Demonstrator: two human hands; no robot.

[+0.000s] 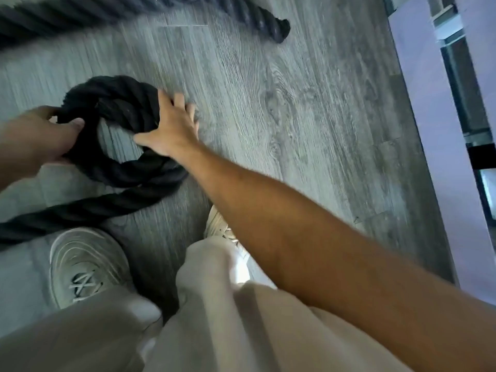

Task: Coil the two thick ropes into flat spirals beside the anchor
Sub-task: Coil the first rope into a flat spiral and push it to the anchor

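Near rope [126, 167] on the floor [268, 116], first loop formed. Left hand [40, 138] fingers clamped on loop's left side; right hand [171, 127] spread flat, pressing its right. Second rope [257, 17] far, uncoiled. Next: probably feed the tail round.

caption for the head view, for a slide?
Both hands, left and right, shape the first black rope loop on grey floor.

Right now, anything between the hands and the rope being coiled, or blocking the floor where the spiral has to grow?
Nothing between: the left hand grips the near rope at the loop's left, the right hand presses its right side. The grey floor beyond is bare up to the second rope. The left shoe sits close by the trailing length. No anchor in view.
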